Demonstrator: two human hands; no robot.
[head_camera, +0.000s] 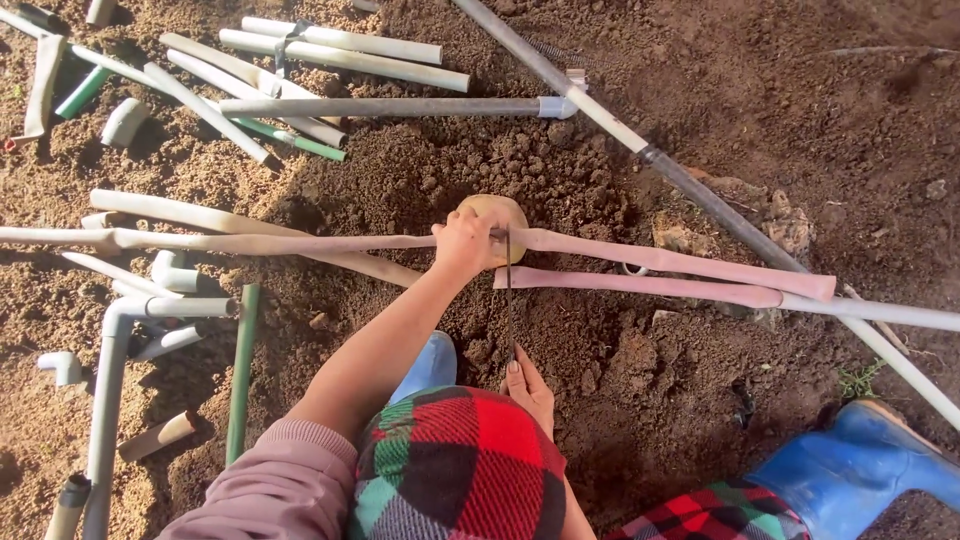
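Head view: loose brown soil (620, 380), scattered pipes (340, 45), both grips pinching thin cord (509, 300).

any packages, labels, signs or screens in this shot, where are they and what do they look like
None in view: no package, label, sign or screen. There are only bare grey and green pipes on the soil, a pale pink flattened hose under the left hand, and a thin dark rod touched by the right hand.

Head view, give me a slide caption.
Left hand grips a flattened pinkish hose over soil while right hand holds a thin blade.
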